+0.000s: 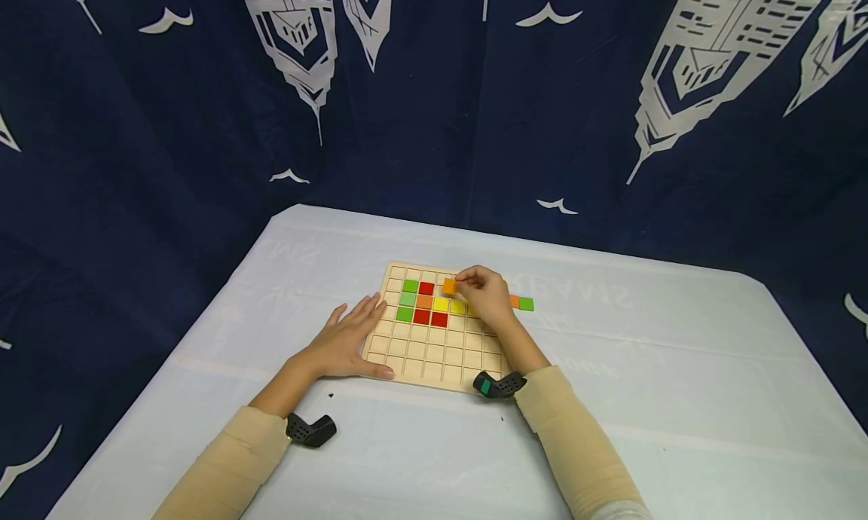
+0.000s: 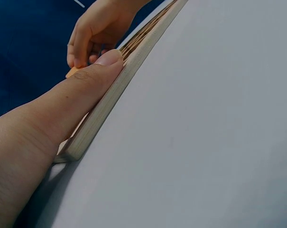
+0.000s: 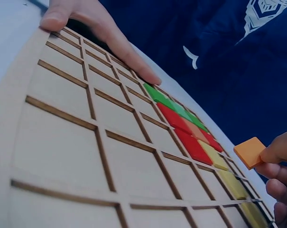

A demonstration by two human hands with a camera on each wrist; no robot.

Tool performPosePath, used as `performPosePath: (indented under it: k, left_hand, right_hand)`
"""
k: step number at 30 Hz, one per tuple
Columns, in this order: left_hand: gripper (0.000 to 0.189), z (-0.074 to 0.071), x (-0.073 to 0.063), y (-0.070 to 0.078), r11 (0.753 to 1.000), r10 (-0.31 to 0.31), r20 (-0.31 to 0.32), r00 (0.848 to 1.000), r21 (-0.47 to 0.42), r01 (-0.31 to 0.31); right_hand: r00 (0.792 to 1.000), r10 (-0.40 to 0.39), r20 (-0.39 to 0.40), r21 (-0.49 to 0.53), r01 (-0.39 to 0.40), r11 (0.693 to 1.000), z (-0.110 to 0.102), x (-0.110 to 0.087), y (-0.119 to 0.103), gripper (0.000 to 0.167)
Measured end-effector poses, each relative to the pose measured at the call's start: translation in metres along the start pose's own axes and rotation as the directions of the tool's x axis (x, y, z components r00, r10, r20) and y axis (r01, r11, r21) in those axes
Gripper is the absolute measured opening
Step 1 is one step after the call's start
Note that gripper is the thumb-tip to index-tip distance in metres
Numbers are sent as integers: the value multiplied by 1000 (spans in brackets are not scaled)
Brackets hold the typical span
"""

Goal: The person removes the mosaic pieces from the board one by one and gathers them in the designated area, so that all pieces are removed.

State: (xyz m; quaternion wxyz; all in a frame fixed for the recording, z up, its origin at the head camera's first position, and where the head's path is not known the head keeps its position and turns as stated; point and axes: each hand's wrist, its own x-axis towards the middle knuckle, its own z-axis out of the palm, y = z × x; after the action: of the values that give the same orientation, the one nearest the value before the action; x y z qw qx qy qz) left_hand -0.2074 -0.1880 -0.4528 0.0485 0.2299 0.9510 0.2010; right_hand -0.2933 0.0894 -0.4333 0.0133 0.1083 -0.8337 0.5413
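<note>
A square wooden grid board (image 1: 423, 371) lies flat on the table. Small green (image 1: 410, 286), red (image 1: 421, 316), orange (image 1: 424, 301) and yellow (image 1: 458, 307) square tiles sit in its upper left and middle cells. With thumb and fingers my right hand (image 1: 484, 294) pinches an orange tile (image 3: 250, 152) by its edge, held tilted above the far part of the board. My left hand (image 1: 346, 341) rests along the board's left side, fingers spread and straight. In the left wrist view its thumb (image 2: 93, 78) lies on the board's near edge.
A green tile (image 1: 526, 304) and an orange tile (image 1: 514, 301) lie beyond the board's right side, partly behind my right hand. The white-covered table (image 1: 678, 369) extends around the board to a dark blue patterned curtain (image 1: 434, 128) behind.
</note>
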Motion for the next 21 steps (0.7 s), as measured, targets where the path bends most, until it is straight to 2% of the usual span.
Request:
performPosePath:
  k: [12,21]
  left_hand:
    - [126,0,0,0,1000,1,-1,1000,1,-1]
    - [126,1,0,1,1000,4,-2,1000,4,-4]
  right_hand:
    - [999,39,-33,15,-39,999,-20,-9,1,9]
    - [996,65,-64,-7,-65,998,-41,-16,9,13]
